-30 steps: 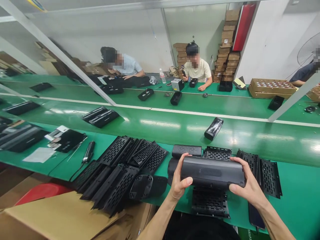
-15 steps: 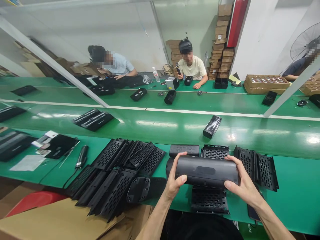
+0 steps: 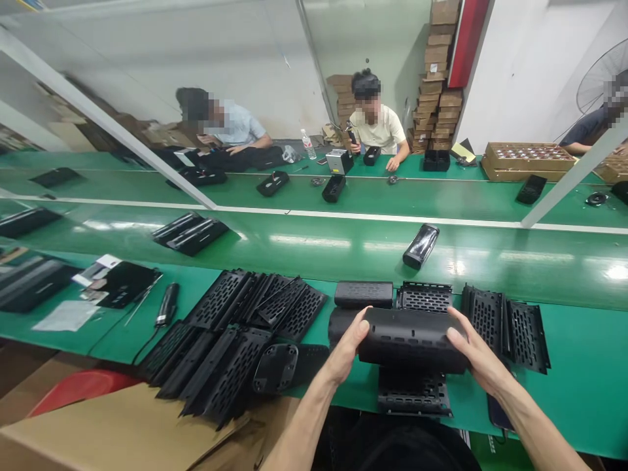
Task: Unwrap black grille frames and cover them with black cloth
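Rotated since prev: speaker shell (image 3: 409,340) gripped btwn left hand (image 3: 346,350), right hand (image 3: 478,360).

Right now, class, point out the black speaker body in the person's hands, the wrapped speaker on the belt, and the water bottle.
Black speaker body (image 3: 409,340), head view, middle of its front face.
Wrapped speaker (image 3: 420,246), head view, mid-body.
Water bottle (image 3: 308,146), head view, its middle.

Factory assembly line | green conveyor belt (image 3: 343,252) | seated workers | stacked cartons (image 3: 436,98)
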`<state>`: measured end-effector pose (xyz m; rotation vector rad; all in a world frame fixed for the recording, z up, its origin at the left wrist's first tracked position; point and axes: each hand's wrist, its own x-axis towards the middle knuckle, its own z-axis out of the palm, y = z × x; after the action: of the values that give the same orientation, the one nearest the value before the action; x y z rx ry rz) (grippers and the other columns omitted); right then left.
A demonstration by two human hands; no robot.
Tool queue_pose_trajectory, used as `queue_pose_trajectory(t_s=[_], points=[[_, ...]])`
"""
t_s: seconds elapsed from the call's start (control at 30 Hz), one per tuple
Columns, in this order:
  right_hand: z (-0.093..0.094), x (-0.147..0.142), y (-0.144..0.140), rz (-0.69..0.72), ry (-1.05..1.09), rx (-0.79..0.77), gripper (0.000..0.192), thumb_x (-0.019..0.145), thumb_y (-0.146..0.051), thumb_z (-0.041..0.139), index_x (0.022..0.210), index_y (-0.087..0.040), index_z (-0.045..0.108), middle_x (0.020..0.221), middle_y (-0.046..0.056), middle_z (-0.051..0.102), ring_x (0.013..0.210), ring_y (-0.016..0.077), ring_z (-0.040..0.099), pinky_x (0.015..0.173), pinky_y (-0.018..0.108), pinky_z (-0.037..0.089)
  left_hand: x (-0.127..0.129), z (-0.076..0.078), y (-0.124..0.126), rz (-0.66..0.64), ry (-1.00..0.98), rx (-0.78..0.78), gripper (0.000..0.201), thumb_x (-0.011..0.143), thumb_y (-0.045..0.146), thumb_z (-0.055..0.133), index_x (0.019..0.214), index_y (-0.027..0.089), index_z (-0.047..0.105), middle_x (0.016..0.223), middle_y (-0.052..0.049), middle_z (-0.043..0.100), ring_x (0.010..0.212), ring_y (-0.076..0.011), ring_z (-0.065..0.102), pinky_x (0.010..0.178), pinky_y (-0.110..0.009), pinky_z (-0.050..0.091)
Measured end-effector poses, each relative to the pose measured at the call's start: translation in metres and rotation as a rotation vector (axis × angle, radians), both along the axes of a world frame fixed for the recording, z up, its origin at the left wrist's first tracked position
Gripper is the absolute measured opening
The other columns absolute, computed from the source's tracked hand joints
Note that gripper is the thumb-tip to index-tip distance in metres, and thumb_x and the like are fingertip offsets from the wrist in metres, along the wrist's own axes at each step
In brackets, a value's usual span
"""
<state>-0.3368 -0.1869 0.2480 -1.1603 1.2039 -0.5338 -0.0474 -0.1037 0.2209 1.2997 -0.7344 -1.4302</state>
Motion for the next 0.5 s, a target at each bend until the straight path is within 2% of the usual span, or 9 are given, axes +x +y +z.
queue_pose_trajectory(t_s=[0.1, 0.17, 0.3, 0.4, 0.5], points=[[0.001, -0.006, -0.004, 0.039, -0.062, 0.076, 0.102, 0.075, -0.076, 0.073, 0.16, -0.038, 0.032, 0.165, 0.007, 0.032, 0.148, 0.0374, 0.036, 0.115, 0.054, 0.039, 0.011, 0.003, 0.0, -0.074, -0.021, 0.054, 0.09, 0.081, 0.062, 0.074, 0.157, 0.026, 0.042, 0.16, -0.009, 0.045, 0.151, -0.0344, 0.035, 0.125, -0.046, 0.028], [0.002, -0.005, -0.004, 0.031, -0.086, 0.042, 0.102, 0.073, -0.072, 0.078, 0.158, -0.037, 0.036, 0.159, 0.009, 0.041, 0.143, 0.0362, 0.043, 0.115, 0.052, 0.04, 0.01, 0.003, 0.0, -0.018, -0.03, 0.056, 0.09, 0.076, 0.059, 0.079, 0.152, 0.023, 0.047, 0.156, -0.01, 0.05, 0.149, -0.0352, 0.038, 0.125, -0.046, 0.027], [-0.002, 0.004, -0.001, -0.066, -0.134, 0.056, 0.102, 0.068, -0.071, 0.082, 0.152, -0.029, 0.042, 0.144, 0.012, 0.056, 0.131, 0.0347, 0.054, 0.116, 0.049, 0.039, -0.007, -0.005, -0.002, 0.14, 0.055, 0.066, 0.084, 0.068, 0.059, 0.082, 0.135, 0.015, 0.058, 0.132, -0.013, 0.067, 0.133, -0.0368, 0.055, 0.117, -0.047, 0.039], [-0.006, 0.008, -0.001, -0.097, -0.152, 0.063, 0.101, 0.066, -0.07, 0.084, 0.149, -0.027, 0.045, 0.142, 0.012, 0.058, 0.133, 0.034, 0.053, 0.118, 0.047, 0.037, -0.014, -0.009, -0.004, 0.189, 0.053, 0.042, 0.079, 0.067, 0.06, 0.082, 0.127, 0.013, 0.06, 0.122, -0.013, 0.071, 0.126, -0.0364, 0.059, 0.113, -0.047, 0.043], [-0.007, 0.005, -0.005, -0.059, -0.144, 0.068, 0.1, 0.069, -0.071, 0.082, 0.151, -0.027, 0.042, 0.148, 0.012, 0.054, 0.137, 0.0325, 0.05, 0.12, 0.046, 0.035, -0.012, -0.01, -0.003, 0.156, 0.053, 0.035, 0.085, 0.073, 0.063, 0.078, 0.139, 0.014, 0.055, 0.136, -0.016, 0.065, 0.135, -0.0369, 0.053, 0.117, -0.048, 0.039]])
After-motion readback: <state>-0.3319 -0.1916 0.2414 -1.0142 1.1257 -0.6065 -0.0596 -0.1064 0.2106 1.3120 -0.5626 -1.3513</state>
